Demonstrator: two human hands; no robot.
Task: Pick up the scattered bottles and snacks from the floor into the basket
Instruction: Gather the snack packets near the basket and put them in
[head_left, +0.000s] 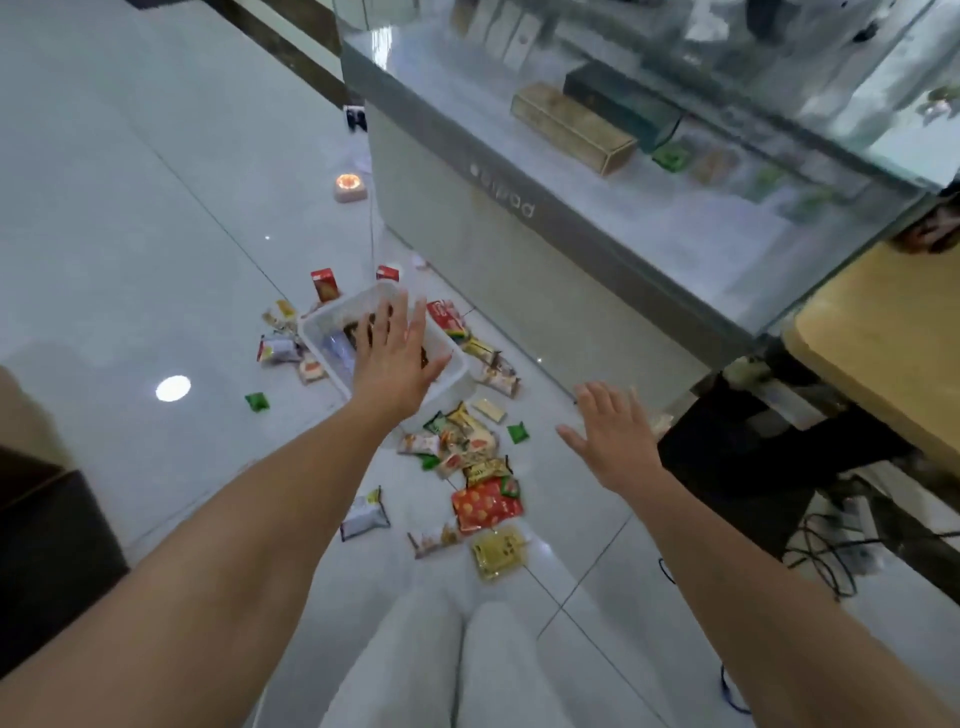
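Two bare arms reach out from the near edge, above legs in white trousers (441, 665). The left hand (395, 364) is over the white basket (324, 319), with its fingers straight and spread wide, and it holds nothing. The basket sits on the white floor (130, 208), in the middle of the scene and close to the foot of a glass counter (571, 234). Some dark things lie inside it, too blurry to name. Snacks lie all around the basket. A red box (325, 284) stands just behind it, and a small green packet (257, 401) lies to its left. A pile of packets (462, 441) lies on the near side, then a big red packet (485, 505) and a yellow packet (498, 552) nearer still. A grey packet (365, 514) lies left of those. The right hand (615, 441) is in the air to the right of the pile, its fingers wide and holding nothing. A wooden table (893, 343) stands at the right, with black cables (831, 551) below it. A small round light (350, 187) glows on the floor far behind the basket.
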